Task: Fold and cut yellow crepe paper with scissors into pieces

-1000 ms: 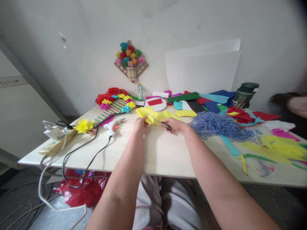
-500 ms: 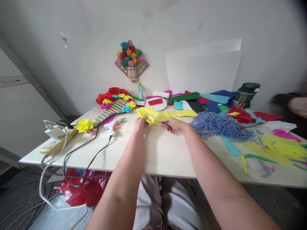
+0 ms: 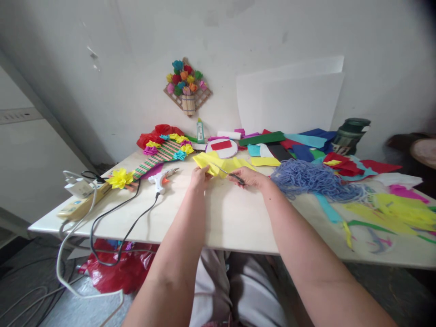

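Observation:
Yellow crepe-like paper [image 3: 205, 159] is pinched in my left hand [image 3: 201, 176], above the white table [image 3: 235, 218]. My right hand [image 3: 250, 176] grips the dark handles of a pair of scissors [image 3: 236, 178]. Their blades point left and lie against the paper; whether they are cutting into it I cannot tell. More of the yellow paper spreads behind the scissors. A white glue gun [image 3: 159, 180] rests to the left of my left hand. Beyond the paper is a white disc with a purple rim [image 3: 230, 152], bearing a red rectangle [image 3: 220, 145].
Blue yarn [image 3: 306, 179] is heaped right of my right hand, with coloured paper scraps [image 3: 402, 209] beyond. A woven piece with paper flowers [image 3: 160, 154] lies at the back left. The glue gun's cord runs past a power strip [image 3: 76, 206]. A dark green bottle [image 3: 350, 135] stands back right.
Hands, scissors and yellow paper keep almost the same position. The whole view has shifted very slightly; nothing has been picked up or put down.

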{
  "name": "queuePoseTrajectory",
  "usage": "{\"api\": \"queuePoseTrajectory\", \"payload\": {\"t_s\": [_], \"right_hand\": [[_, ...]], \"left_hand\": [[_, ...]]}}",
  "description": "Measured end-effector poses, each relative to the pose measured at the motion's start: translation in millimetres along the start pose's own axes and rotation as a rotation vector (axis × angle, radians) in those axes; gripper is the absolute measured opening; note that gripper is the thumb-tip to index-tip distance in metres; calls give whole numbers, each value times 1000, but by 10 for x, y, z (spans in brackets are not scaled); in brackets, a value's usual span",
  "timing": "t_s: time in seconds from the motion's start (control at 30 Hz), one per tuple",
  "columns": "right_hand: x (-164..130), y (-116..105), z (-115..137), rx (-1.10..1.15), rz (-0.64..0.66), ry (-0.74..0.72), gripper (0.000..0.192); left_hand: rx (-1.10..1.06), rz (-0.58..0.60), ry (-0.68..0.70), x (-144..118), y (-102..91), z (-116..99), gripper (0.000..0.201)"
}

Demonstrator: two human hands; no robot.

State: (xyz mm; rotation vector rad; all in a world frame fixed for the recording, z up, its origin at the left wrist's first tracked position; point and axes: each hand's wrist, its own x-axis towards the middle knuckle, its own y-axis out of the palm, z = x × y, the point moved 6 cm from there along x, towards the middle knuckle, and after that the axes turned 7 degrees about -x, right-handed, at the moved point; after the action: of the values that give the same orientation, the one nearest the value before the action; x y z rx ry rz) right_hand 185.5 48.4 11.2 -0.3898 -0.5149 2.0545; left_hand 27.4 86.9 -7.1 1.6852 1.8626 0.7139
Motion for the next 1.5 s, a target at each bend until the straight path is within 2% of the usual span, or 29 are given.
{"api": "queuePoseTrajectory", "payload": {"t_s": [0.17,0.4,0.83,1.23,1.5], "right_hand": [[-29,-16,22,-73,10,33,29],[-31,-11,35,-91,16,53,31],[-48,-10,77,-128,-4,79,34],[-9,-25,12,-114,-23,12,34],[-49,-6,89,-47,-31,15,33]], "left_hand": [[23,0,-23,-12,4,15,14],[34,41,-42,-6,8,56,15],[15,45,-83,-47,48,76,20],[-11,44,-105,-31,38,86,19],[-20,48,-110,-29,35,85,19]]}}
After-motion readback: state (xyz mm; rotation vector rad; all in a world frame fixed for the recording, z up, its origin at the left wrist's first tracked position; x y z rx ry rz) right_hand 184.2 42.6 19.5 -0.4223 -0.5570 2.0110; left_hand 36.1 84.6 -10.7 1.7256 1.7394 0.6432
